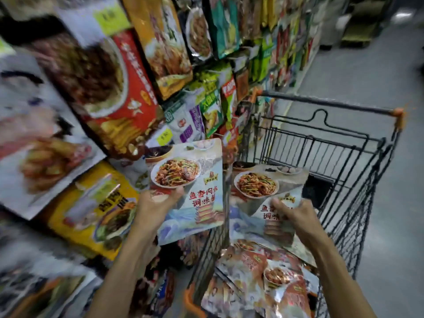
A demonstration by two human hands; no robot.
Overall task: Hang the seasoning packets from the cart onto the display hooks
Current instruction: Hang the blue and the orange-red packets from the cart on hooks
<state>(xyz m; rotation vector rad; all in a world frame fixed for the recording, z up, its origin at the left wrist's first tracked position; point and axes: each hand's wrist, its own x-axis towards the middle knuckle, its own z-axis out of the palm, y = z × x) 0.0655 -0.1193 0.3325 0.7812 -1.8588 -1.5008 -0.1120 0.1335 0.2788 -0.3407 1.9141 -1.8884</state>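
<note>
Left hand [153, 208] grips packet [195, 198]; right hand [292, 216] grips another (over cart [358, 161])

A smooth grey floor [371, 72] runs down a dimly lit shop aisle, with one bright glare patch [402, 16] near its far end. Along the left a tall display wall [307, 67] recedes into the distance (blurred there). Dark bulky shapes [362, 26] stand beyond, too blurred to name

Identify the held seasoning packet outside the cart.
The seasoning packet in the left hand, beside the shelves; the right hand holds the other packet over the cart.
</note>
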